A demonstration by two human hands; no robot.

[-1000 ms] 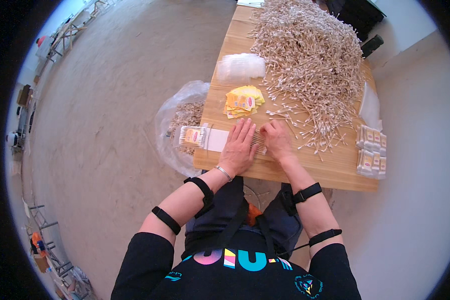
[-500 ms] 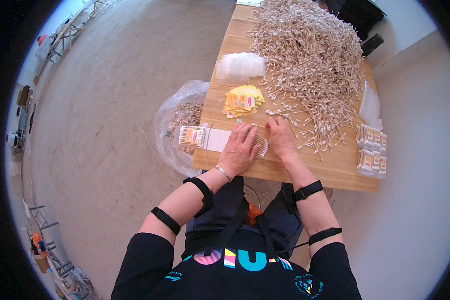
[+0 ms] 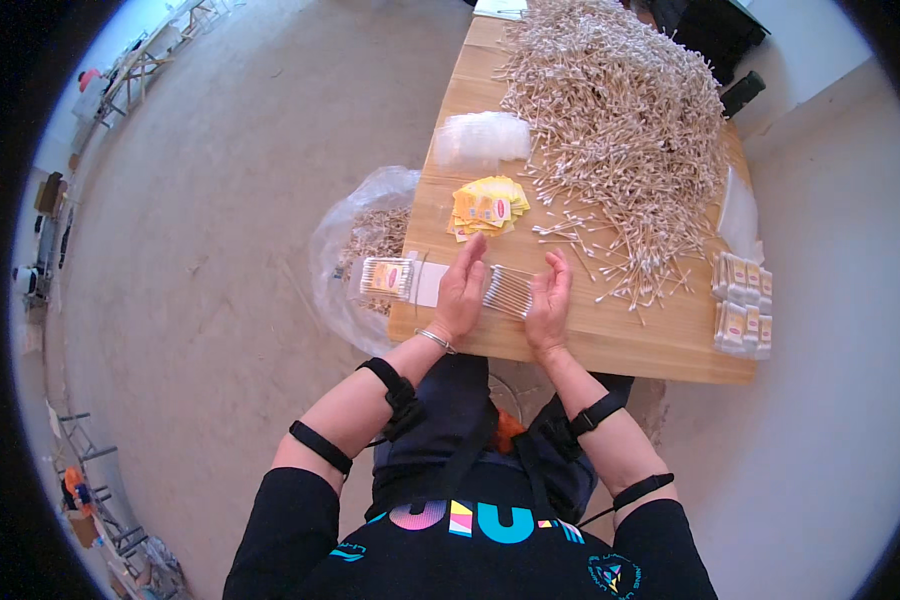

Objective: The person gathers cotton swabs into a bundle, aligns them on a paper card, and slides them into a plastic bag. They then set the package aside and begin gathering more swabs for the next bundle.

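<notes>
Clear bag of swabs (image 3: 365, 250) at 9 o'clock off the tabletop (image 3: 610, 335) edge; packed swab box (image 3: 385, 277) beside it. Left hand (image 3: 462, 290), open and flat-fingered, presses the left end of a swab bundle (image 3: 508, 290); right hand (image 3: 550, 300), likewise open, cups its right end. Bundle lies between both palms, sticks running roughly 10-to-4. Yellow labels (image 3: 485, 205) at 12 o'clock; loose swab heap (image 3: 620, 130) at 1 o'clock.

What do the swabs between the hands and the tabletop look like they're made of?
The bundle of cotton swabs: pale tan sticks, probably wood or bamboo, with white fluffy tips that look like cotton. The table: light wood, smooth matte finish with faint grain, though it may be veneer or laminate.
</notes>
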